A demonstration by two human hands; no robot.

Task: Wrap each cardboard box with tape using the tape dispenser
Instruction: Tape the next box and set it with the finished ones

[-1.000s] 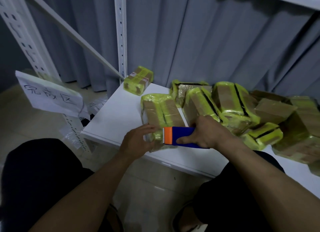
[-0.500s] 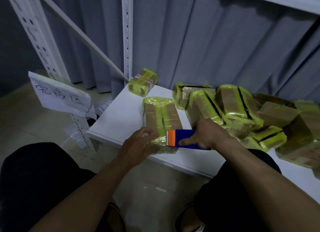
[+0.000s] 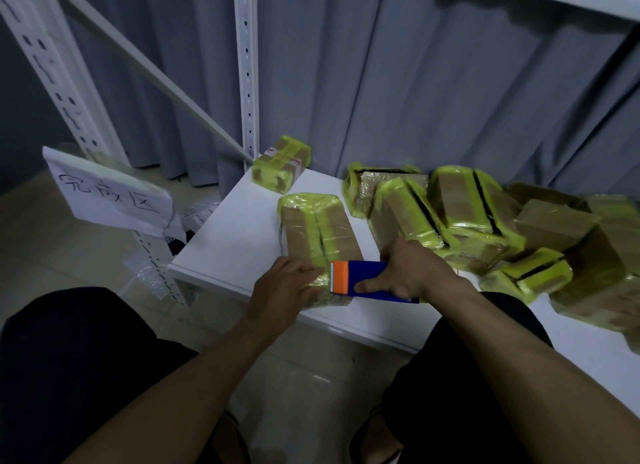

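a: head view. where's the box?
b: cardboard box point(image 3: 318, 228) lies flat near the front-left edge of the white counter point(image 3: 235, 248), banded in yellow-green tape.
a: hands?
b: left hand point(image 3: 287, 287) curls over the box's near end, holding it. right hand point(image 3: 412, 273) wraps the blue tape dispenser point(image 3: 360, 280), thumb along its near side. the dispenser's orange head touches the box's near end, just beside the left fingers.
a: rest?
b: pile of taped boxes point(image 3: 467, 214) to the right, small taped box point(image 3: 280, 163) at the back corner. handwritten paper sign point(image 3: 107, 189) on the rack post point(image 3: 52, 65) at left, grey curtain point(image 3: 415, 82) behind.
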